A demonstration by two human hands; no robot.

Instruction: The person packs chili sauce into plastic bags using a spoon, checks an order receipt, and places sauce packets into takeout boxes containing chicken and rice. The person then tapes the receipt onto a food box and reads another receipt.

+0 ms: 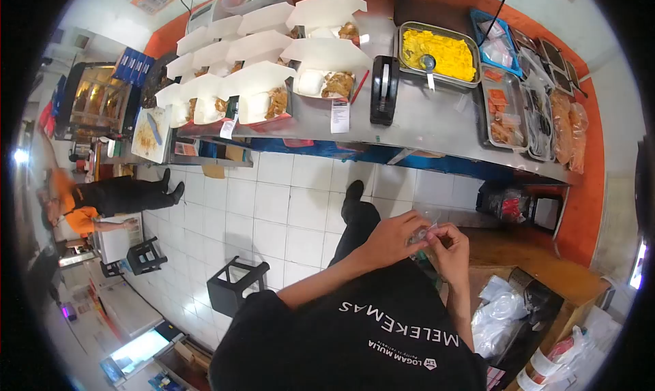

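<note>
In front of my body, both hands are close together at a small piece of crinkled clear plastic (pixel 424 231), which looks like a bag. My left hand (pixel 397 238) has its fingers curled around one side of it. Thumb and fingertips of my right hand (pixel 448 250) pinch it from the other side. What the plastic contains, if anything, is too small to make out. Both hands are away from the steel counter (pixel 437 115), over the floor near the wooden cabinet.
Several open boxes (pixel 327 84) with rice and fried chicken line the counter. Further right are a black device (pixel 384 91), a tray of yellow food (pixel 437 50) with a ladle (pixel 428 64), and containers (pixel 503 108). A stool (pixel 235 282) and another person (pixel 89 203) are left.
</note>
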